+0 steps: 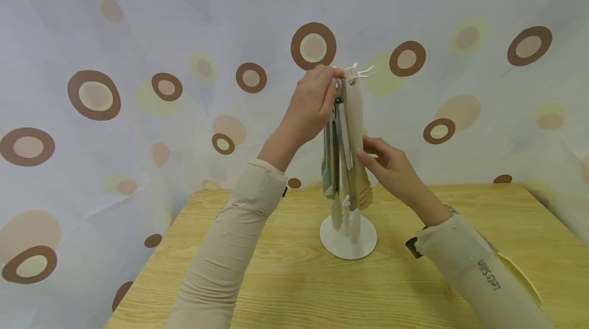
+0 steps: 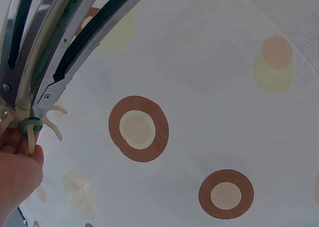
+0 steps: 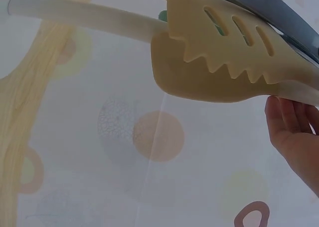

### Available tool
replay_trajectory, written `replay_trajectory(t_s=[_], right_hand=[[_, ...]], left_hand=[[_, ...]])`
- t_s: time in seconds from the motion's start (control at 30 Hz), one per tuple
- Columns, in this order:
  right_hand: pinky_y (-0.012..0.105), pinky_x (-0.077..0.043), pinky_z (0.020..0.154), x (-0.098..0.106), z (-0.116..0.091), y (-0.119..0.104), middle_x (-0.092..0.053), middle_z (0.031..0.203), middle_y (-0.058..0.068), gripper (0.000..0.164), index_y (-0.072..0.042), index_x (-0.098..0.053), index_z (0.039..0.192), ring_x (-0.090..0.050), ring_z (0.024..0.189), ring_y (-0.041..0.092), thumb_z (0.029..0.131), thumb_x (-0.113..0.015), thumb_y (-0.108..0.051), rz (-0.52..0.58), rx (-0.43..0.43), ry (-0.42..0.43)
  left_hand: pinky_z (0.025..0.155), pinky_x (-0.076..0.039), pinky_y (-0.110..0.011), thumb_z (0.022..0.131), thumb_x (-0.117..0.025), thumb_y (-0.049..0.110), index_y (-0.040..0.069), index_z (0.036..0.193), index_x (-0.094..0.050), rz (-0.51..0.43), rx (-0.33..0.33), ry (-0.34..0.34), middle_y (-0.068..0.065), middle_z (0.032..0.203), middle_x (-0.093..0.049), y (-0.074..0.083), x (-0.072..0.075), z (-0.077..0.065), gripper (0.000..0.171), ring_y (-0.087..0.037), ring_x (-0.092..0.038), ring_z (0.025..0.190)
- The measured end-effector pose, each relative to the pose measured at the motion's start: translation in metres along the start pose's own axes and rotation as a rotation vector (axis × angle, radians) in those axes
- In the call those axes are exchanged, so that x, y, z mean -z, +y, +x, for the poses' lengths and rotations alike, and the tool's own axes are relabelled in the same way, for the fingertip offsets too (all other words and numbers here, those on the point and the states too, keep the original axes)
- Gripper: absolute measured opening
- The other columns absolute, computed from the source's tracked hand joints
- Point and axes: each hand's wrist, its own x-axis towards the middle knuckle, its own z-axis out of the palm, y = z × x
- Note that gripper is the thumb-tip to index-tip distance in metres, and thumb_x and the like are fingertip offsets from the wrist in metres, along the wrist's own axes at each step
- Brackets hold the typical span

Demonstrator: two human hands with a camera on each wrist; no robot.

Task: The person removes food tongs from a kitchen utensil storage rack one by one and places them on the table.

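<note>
A white utensil stand has a round base (image 1: 348,249) and thin hooks (image 1: 365,71) at its top. My left hand (image 1: 313,99) grips the stand's top from the left, fingers curled at the hooks in the left wrist view. Several tongs with metal and green handles (image 2: 55,53) hang below it. On the stand's right side hang yellow tongs (image 3: 219,57), with a slotted, toothed head. My right hand (image 1: 391,168) pinches them at the handle above the head, its fingertips (image 3: 273,107) at the handle's edge in the right wrist view. The left hand hides part of the hooks.
The stand is on a wooden table (image 1: 285,267). At the right, a yellow-edged utensil (image 1: 522,275) lies partly hidden by the right sleeve. A patterned curtain (image 1: 257,17) hangs behind the table.
</note>
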Motion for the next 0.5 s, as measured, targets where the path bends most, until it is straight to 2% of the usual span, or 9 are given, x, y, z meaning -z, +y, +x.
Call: replay_trajectory(t_s=[0.27,0.5], right_hand=[[0.014,-0.045,0.087,-0.001,-0.0031,-0.0001,-0.056,0.125,0.021,0.038,0.005,-0.049,0.135,-0.053,0.109,-0.001,0.099,-0.051,-0.006,-0.001,0.039,0.018],[0.014,-0.047,0.083,-0.0009,-0.0075,-0.0032,-0.058,0.119,0.018,0.037,0.002,-0.05,0.135,-0.056,0.103,0.0,0.1,-0.05,-0.007,-0.021,0.04,0.024]], left_hand=[[0.101,-0.033,-0.031,0.101,-0.032,0.006,-0.002,0.122,-0.056,0.002,-0.007,0.01,-0.014,0.119,-0.057,-0.0005,-0.0009,0.0001,0.032,-0.026,-0.05,0.108],[0.102,-0.032,-0.031,0.101,-0.032,0.006,-0.002,0.122,-0.055,-0.001,0.0,0.006,-0.014,0.12,-0.057,-0.0003,-0.0007,-0.0003,0.032,-0.026,-0.05,0.109]])
